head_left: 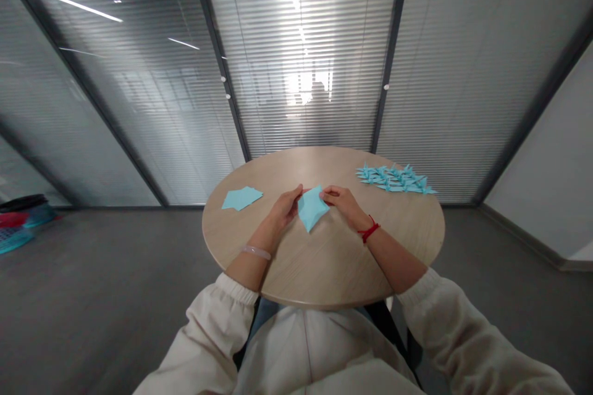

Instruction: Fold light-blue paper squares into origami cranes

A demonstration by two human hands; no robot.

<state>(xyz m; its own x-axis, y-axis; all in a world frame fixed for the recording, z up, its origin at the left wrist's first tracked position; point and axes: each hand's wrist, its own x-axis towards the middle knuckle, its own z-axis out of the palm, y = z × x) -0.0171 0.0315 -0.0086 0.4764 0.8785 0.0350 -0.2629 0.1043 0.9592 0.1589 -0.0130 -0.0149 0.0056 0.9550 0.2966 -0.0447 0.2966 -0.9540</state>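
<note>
Between my two hands, a light-blue sheet of origami paper [311,208] is held just above the table, one corner pointing toward me. My left hand [286,207] grips its left edge, thumb on top. On the other side, my right hand [341,200] pinches the upper right edge between thumb and fingers. More light-blue paper sheets [242,197] lie overlapped on the table to the left. At the far right sits a cluster of several folded light-blue paper cranes [393,178], packed close together in rows.
The round wooden table [324,284] stands in front of me, its far edge near glass partitions with blinds [306,43]. A white wall [546,154] rises at the right. Red, blue and black bins or baskets [23,219] stand on the grey floor at the far left.
</note>
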